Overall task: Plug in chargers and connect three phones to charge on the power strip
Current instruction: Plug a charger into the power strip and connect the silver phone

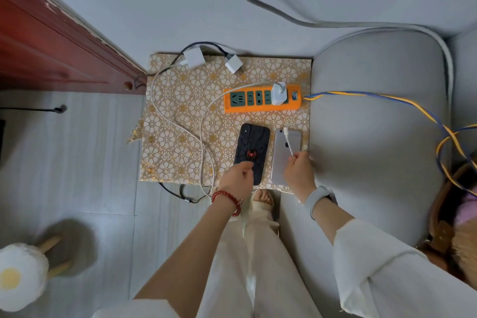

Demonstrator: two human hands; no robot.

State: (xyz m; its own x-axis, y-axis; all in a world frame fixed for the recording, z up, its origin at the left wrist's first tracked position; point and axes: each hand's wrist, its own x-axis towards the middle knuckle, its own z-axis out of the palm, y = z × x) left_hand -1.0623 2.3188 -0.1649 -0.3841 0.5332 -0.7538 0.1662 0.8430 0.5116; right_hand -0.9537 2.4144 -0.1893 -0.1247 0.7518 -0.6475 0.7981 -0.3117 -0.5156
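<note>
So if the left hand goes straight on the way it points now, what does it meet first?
The left hand already rests on the near end of the black phone with a red spider emblem. Further ahead, probably the orange power strip, though depth is unclear.

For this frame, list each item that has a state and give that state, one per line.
Orange power strip: one charger plugged in, other sockets free.
Plugged white charger: seated in strip.
Two loose white chargers: unplugged, on mat.
Black phone: face down, no cable, left hand on it.
Silver phone: face down, no cable.
White cable end: held by right hand, unconnected.
</note>
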